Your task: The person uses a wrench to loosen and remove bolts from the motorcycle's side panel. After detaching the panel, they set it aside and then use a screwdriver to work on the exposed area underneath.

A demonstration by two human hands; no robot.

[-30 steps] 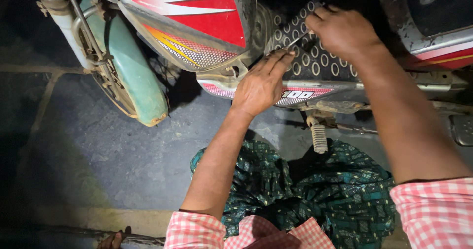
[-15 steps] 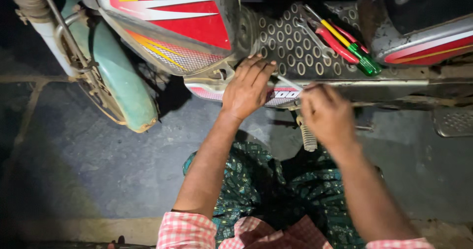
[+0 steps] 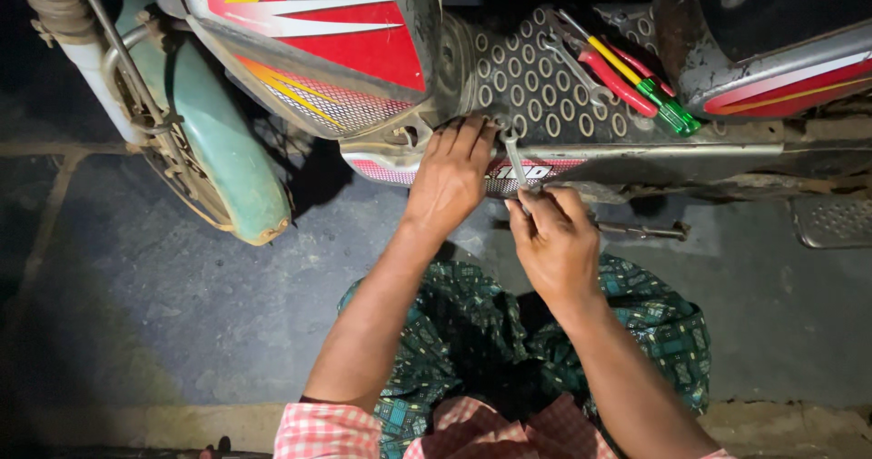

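Observation:
My left hand (image 3: 450,179) rests on the lower edge of a scooter's footboard (image 3: 536,105), fingers spread against the panel. My right hand (image 3: 554,241) grips a small metal spanner (image 3: 513,155) whose head sits at the footboard's edge, right beside my left fingertips. The scooter has a red, white and yellow front panel (image 3: 336,41). Pliers with red handles (image 3: 618,82) and a screwdriver with a yellow and green handle (image 3: 649,87) lie on the perforated footboard mat.
The green front mudguard and wheel (image 3: 218,168) stand at the left. A side stand or foot peg (image 3: 645,232) sticks out under the scooter, with a metal footrest (image 3: 831,218) at the right. Dark concrete floor (image 3: 163,305) lies below; my green patterned cloth covers my knees.
My right hand left the footboard mat, came down to the footboard's lower edge and now holds the spanner there. My left hand stayed on the panel edge. The view shifted slightly left.

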